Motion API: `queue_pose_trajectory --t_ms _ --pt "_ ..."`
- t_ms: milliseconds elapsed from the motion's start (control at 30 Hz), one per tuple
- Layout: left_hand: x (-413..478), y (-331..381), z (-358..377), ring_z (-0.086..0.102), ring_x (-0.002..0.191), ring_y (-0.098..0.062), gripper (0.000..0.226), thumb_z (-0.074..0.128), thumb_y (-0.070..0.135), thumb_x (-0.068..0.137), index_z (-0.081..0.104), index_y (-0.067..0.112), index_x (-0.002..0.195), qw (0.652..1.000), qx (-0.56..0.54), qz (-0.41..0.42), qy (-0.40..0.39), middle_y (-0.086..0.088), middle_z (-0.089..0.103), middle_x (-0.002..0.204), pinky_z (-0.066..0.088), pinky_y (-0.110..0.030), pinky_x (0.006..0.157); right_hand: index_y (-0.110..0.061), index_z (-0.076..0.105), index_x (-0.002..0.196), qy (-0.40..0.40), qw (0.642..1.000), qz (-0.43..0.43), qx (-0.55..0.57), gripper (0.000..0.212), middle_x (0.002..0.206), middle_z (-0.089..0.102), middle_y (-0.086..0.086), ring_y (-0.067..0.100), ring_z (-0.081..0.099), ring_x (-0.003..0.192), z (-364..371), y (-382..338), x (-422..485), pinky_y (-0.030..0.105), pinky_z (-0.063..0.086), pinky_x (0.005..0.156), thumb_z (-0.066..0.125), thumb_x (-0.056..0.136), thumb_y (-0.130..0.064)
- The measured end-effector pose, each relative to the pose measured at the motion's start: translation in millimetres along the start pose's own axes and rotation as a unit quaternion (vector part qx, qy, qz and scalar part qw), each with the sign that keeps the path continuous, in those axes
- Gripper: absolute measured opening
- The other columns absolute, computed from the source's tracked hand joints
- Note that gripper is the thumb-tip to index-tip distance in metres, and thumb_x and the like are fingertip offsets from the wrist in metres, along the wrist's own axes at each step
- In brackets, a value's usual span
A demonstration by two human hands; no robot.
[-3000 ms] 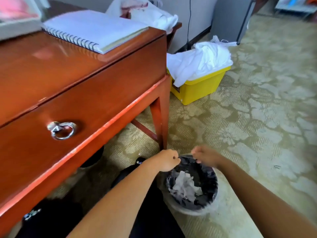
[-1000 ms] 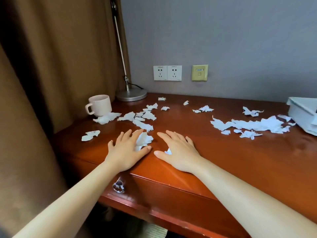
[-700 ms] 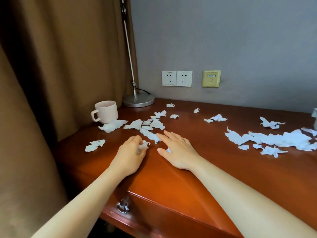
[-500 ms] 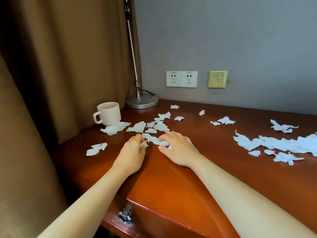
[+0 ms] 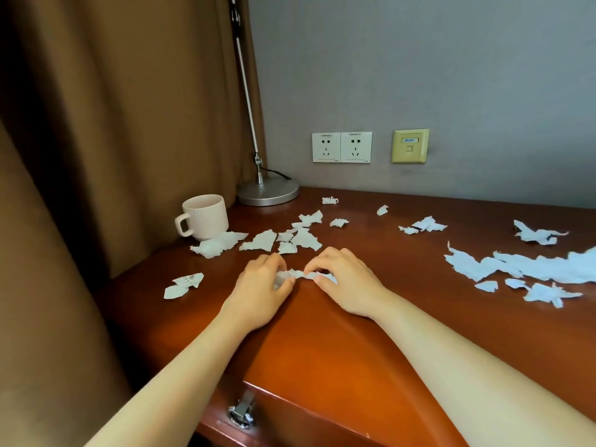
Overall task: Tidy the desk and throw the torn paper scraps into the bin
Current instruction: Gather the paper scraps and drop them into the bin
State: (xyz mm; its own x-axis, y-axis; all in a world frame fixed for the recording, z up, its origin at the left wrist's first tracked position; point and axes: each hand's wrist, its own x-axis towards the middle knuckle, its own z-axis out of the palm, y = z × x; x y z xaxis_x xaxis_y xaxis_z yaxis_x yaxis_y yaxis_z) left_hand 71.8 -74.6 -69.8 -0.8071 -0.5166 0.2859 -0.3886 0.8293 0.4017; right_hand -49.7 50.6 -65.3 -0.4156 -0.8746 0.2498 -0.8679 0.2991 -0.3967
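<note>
Resting on the desk [image 5: 322, 350], the left hand [image 5: 258, 291] and right hand [image 5: 345, 282] curl their fingers around one bunch of torn scraps [image 5: 296, 275] between them; beyond, loose scraps [image 5: 303, 237] lie scattered toward the mug [image 5: 204, 216] and lamp base [image 5: 267, 193].

The counter [image 5: 354, 333] is glossy reddish-brown wood, the scraps [image 5: 516, 269] white. The mug [image 5: 206, 217] is pale pink with fine vertical ribs. The curtain [image 5: 113, 124] is plain brown, the wall [image 5: 419, 59] flat grey. The sockets [image 5: 342, 147] are white, the plate [image 5: 410, 146] beside them dull yellow. The lamp base [image 5: 267, 191] and drawer pull [image 5: 240, 414] are silver.
</note>
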Motion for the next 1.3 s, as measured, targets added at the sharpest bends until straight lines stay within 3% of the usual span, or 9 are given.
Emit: queue_pose_trajectory --t_ms 100,367,533,600,767,933,1067,1167,1300 --pt "-0.3 1.0 0.4 0.048 0.105 -0.015 0.017 0.049 0.025 0.096 0.055 0.016 0.109 1.000 -0.012 0.017 0.009 0.000 0.054 0.111 0.040 -0.023 0.086 -0.027 0.059 0.100 0.025 1.000 0.001 -0.013 0.014 0.108 0.054 -0.008 0.011 0.046 0.100 0.6 -1.5 -1.3 0.030 0.046 0.083 0.046 0.096 -0.028" --pt "-2.9 1.3 -1.4 0.051 0.086 -0.009 0.008 0.046 0.018 0.097 0.054 0.020 0.097 0.998 -0.054 0.032 0.023 0.001 0.054 0.099 0.038 -0.013 0.068 -0.022 0.062 0.099 0.070 0.997 0.022 -0.032 0.017 0.108 0.057 -0.007 0.011 0.052 0.097 -4.0 0.6 -12.1 0.024 0.044 0.076 0.048 0.096 -0.031" --pt "-3.9 1.4 -0.5 0.053 0.087 -0.010 0.015 0.044 0.021 0.099 0.058 0.017 0.099 0.998 -0.042 0.034 0.036 0.002 0.057 0.099 0.039 -0.013 0.067 -0.023 0.052 0.078 0.089 0.995 0.037 -0.040 0.019 0.083 0.049 -0.009 0.010 0.050 0.071 -7.6 1.6 -19.4 0.016 0.029 0.053 0.054 0.093 -0.035" --pt "-4.6 1.8 -0.9 0.057 0.085 -0.012 0.018 0.044 0.027 0.099 0.059 0.018 0.096 0.998 -0.022 0.030 0.041 0.001 0.062 0.093 0.041 -0.020 0.070 -0.020 0.049 0.070 0.099 0.994 0.041 -0.035 0.025 0.076 0.049 -0.008 0.009 0.049 0.066 -9.1 1.3 -23.0 0.020 0.035 0.055 0.056 0.091 -0.031" --pt "-6.6 6.3 -3.2 0.058 0.068 -0.014 0.034 0.040 0.043 0.097 0.054 0.021 0.076 0.997 0.065 0.012 0.046 0.003 0.058 0.071 0.041 -0.025 0.060 -0.023 0.035 0.057 0.102 0.993 0.053 -0.003 0.037 0.077 0.063 0.004 0.025 0.064 0.089 -14.9 3.7 -41.0 0.036 0.052 0.072 0.054 0.086 -0.012" --pt "-18.1 18.1 -3.3 0.062 0.069 -0.014 0.040 0.037 0.046 0.097 0.056 0.020 0.073 0.997 0.063 0.029 0.040 0.001 0.063 0.071 0.047 -0.024 0.064 -0.022 0.034 0.054 0.171 0.982 0.057 0.052 0.042 0.072 0.047 -0.006 0.010 0.051 0.066 -21.8 7.7 -59.6 0.025 0.042 0.057 0.055 0.085 -0.004" --pt "-32.4 33.3 -2.4 0.062 0.065 -0.011 0.039 0.037 0.046 0.097 0.057 0.022 0.073 0.998 0.017 0.051 0.022 0.005 0.061 0.066 0.050 -0.024 0.067 -0.019 0.037 0.056 0.195 0.975 0.071 0.078 0.040 0.067 0.053 -0.010 0.005 0.064 0.078 -27.7 10.3 -78.1 0.023 0.050 0.056 0.055 0.090 -0.008" --pt "-45.0 44.2 -1.6 0.061 0.065 -0.009 0.037 0.038 0.046 0.097 0.056 0.024 0.073 0.997 -0.002 0.072 0.002 0.006 0.061 0.065 0.050 -0.024 0.067 -0.019 0.038 0.059 0.223 0.968 0.089 0.070 0.038 0.057 0.047 -0.014 -0.010 0.056 0.061 -33.4 11.8 -93.7 0.013 0.043 0.050 0.054 0.092 -0.013" --pt "-60.8 63.0 1.9 0.058 0.060 -0.008 0.036 0.040 0.042 0.097 0.054 0.024 0.069 0.995 -0.050 0.088 -0.006 0.006 0.059 0.063 0.039 -0.016 0.057 -0.027 0.035 0.060 0.268 0.957 0.096 0.051 0.040 0.057 0.046 -0.009 0.007 0.048 0.053 -47.1 11.2 -121.1 0.009 0.038 0.048 0.058 0.091 -0.018"
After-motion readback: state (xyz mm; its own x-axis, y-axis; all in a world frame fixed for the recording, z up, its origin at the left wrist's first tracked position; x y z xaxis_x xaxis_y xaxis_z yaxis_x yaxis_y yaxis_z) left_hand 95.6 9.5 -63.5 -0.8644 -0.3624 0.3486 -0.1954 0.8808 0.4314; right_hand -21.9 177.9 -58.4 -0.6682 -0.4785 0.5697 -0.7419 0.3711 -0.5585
